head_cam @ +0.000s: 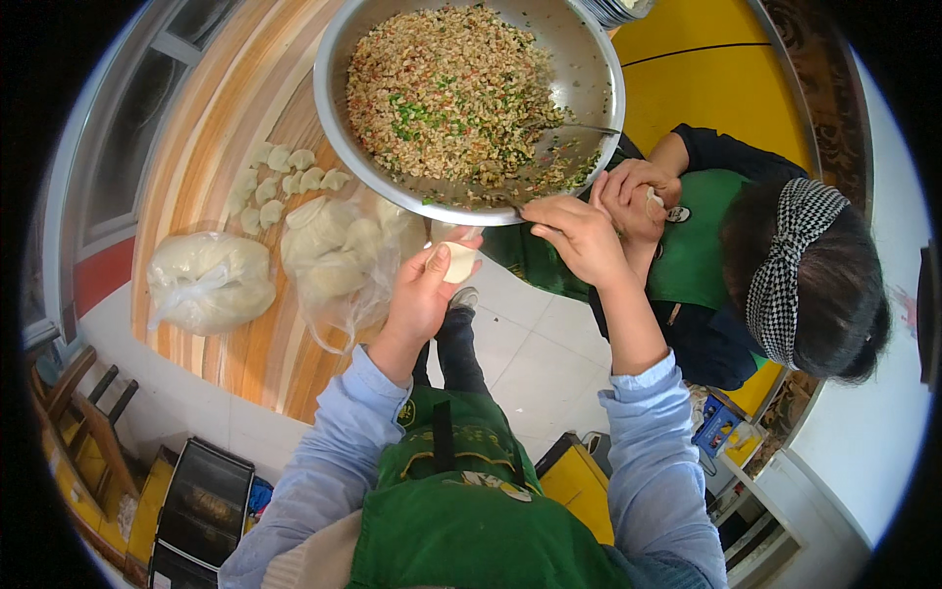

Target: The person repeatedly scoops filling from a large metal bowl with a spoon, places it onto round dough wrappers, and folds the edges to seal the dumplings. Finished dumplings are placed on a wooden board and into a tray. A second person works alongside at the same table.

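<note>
My left hand [423, 283] holds a round, pale dumpling wrapper [460, 262] between thumb and fingers, just below the rim of a large steel bowl [471, 214]. Chopped filling with green bits [449, 96] fills much of the bowl. At the bowl's lower right rim, my right hand [578, 235] pinches the end of a thin dark utensil, whose other end is hard to make out. A metal utensil [589, 128] leans in the filling at the right. Folded dumplings [291, 180] lie in a group on the wooden table [243, 368], left of the bowl.
An open plastic bag of wrappers [338, 247] and a tied bag of dough-coloured contents [211, 283] are on the table. Close on the right, a co-worker in a green apron [695, 235] holds a small piece of dough in their hands [640, 195]. Stacked dishes [614, 9] stand beyond the bowl.
</note>
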Demonstrator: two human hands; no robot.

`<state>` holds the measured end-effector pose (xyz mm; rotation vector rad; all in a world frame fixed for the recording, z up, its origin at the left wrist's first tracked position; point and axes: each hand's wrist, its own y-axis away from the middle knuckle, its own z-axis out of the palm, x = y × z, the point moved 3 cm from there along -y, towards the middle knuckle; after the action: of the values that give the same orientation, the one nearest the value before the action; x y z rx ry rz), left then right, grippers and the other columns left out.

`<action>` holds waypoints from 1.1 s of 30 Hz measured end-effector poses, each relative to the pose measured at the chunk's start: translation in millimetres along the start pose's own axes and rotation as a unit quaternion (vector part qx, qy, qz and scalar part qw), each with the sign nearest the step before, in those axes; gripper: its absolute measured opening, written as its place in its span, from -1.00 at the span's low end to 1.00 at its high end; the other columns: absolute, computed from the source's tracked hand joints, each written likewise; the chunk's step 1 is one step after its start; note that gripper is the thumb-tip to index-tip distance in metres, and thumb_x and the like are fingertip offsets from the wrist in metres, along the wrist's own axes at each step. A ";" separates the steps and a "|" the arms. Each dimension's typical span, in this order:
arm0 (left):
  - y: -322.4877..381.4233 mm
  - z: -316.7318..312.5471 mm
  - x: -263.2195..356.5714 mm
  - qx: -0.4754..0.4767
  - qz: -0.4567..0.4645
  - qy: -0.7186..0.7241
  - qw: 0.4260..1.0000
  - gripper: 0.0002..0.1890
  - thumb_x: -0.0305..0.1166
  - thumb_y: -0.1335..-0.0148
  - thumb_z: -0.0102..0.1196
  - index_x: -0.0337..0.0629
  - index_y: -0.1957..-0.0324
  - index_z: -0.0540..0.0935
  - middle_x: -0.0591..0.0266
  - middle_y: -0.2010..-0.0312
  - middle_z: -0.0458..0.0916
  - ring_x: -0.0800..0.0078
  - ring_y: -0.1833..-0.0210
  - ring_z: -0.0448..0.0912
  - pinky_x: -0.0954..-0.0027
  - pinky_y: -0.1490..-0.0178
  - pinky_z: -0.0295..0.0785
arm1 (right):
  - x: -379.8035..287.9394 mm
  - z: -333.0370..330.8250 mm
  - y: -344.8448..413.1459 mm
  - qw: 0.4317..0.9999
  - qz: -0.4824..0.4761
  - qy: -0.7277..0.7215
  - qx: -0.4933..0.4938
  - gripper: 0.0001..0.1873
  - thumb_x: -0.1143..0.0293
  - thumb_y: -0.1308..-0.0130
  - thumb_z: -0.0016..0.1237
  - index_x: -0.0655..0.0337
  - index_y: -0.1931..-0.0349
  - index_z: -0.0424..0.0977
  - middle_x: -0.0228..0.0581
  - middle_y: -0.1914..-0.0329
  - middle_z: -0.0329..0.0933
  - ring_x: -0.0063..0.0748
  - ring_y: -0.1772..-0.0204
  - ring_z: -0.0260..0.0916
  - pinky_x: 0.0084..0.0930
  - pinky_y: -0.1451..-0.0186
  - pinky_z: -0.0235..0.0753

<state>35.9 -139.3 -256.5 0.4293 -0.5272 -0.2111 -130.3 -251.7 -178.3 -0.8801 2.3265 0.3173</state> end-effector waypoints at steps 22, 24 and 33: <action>3.2 7.4 7.1 0.014 -0.114 -0.018 0.993 -0.61 -0.27 -0.37 -0.22 -0.45 -0.01 0.38 -0.13 0.05 0.48 0.13 0.01 0.52 0.26 -0.04 0.45 | -9.0 72.7 3.5 0.607 0.352 -0.655 0.281 -0.68 0.32 -0.37 -0.23 0.46 0.09 0.34 0.11 0.15 0.48 -0.07 0.01 0.47 -0.32 -0.05 0.48; 3.6 4.3 10.2 0.016 -0.108 -0.030 0.994 -0.60 -0.24 -0.38 -0.24 -0.46 -0.01 0.37 -0.17 0.06 0.48 0.10 0.02 0.53 0.25 -0.01 0.47 | -8.2 69.0 3.3 0.603 0.357 -0.655 0.285 -0.69 0.32 -0.37 -0.22 0.45 0.10 0.34 0.10 0.16 0.48 -0.07 0.02 0.48 -0.32 -0.04 0.50; -44.8 30.6 57.8 0.104 -0.023 0.048 0.993 -0.57 -0.19 -0.41 -0.41 -0.40 -0.04 0.30 -0.16 0.04 0.45 0.00 -0.05 0.47 0.23 -0.04 0.50 | -9.7 45.3 13.0 0.597 0.321 -0.674 0.293 -0.69 0.31 -0.38 -0.24 0.43 0.09 0.35 0.11 0.14 0.48 -0.09 0.01 0.48 -0.36 0.00 0.53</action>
<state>64.8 -207.1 -227.2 0.6522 -0.4465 -0.1790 -112.0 -217.9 -207.4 0.5414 0.9688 0.2927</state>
